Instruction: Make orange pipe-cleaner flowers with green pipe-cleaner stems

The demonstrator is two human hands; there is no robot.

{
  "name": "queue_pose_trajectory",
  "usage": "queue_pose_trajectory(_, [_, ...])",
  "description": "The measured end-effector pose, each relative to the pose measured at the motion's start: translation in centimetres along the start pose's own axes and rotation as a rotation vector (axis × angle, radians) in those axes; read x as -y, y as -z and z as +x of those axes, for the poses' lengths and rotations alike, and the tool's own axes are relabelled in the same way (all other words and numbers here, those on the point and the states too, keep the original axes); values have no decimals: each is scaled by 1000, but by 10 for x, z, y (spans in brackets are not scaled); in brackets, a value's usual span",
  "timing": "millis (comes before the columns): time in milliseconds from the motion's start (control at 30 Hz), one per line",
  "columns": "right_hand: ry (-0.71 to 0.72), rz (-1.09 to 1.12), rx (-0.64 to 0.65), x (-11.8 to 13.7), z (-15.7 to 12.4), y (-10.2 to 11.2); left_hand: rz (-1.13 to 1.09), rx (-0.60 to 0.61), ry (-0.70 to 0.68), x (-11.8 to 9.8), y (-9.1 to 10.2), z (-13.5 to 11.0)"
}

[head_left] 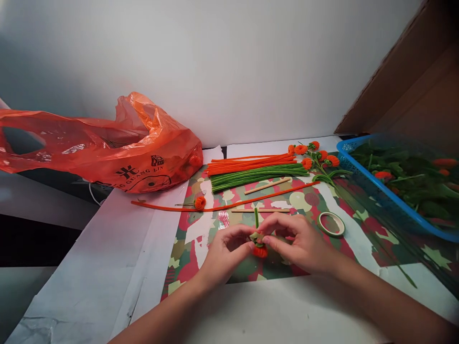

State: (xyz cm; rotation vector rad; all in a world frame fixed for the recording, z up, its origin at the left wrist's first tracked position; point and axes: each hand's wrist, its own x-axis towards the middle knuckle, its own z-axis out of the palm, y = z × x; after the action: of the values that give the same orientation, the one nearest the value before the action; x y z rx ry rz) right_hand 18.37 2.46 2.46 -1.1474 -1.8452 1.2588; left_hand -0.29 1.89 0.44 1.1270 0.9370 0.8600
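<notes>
My left hand [227, 251] and my right hand [299, 241] meet over the patterned paper [215, 239], fingertips pinched together on a small pipe-cleaner flower [259, 249]. Its orange head points toward me and its green stem sticks up away from me. A bit of pale tape shows at the join between head and stem. A roll of tape [332, 223] lies just right of my right hand.
Bundles of orange pipe cleaners [251, 164] and green pipe cleaners [258, 175] lie behind, with two wooden sticks [267, 186], a long orange strand [222, 207] and finished orange flowers [315, 155]. A blue basket [394, 200] stands right, an orange plastic bag [107, 145] left.
</notes>
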Motion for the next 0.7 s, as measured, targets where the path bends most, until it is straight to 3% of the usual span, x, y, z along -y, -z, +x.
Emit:
queue_pose_trajectory(133, [-23, -15, 1, -3, 0, 0, 74, -44, 3, 0, -1, 1])
queue_pose_trajectory(233, [-27, 34, -22, -5, -1, -1, 193, -147, -27, 0, -2, 1])
queue_pose_trajectory(333, [-60, 117, -14, -7, -1, -2, 342, -221, -164, 2, -2, -1])
queue_pose_trajectory(500, [-240, 195, 17, -10, 2, -8, 599, -247, -463, 5, -1, -4])
queue_pose_trajectory(567, [-271, 186, 21, -10, 3, -8, 638, -245, -522, 4, -1, -4])
queue_pose_trajectory(633, [-233, 118, 21, -10, 3, -7, 615, -210, -495, 3, -2, -4])
queue_pose_trajectory(700, [-100, -15, 0, -9, 3, -4, 528, -149, -400, 2, -2, -3])
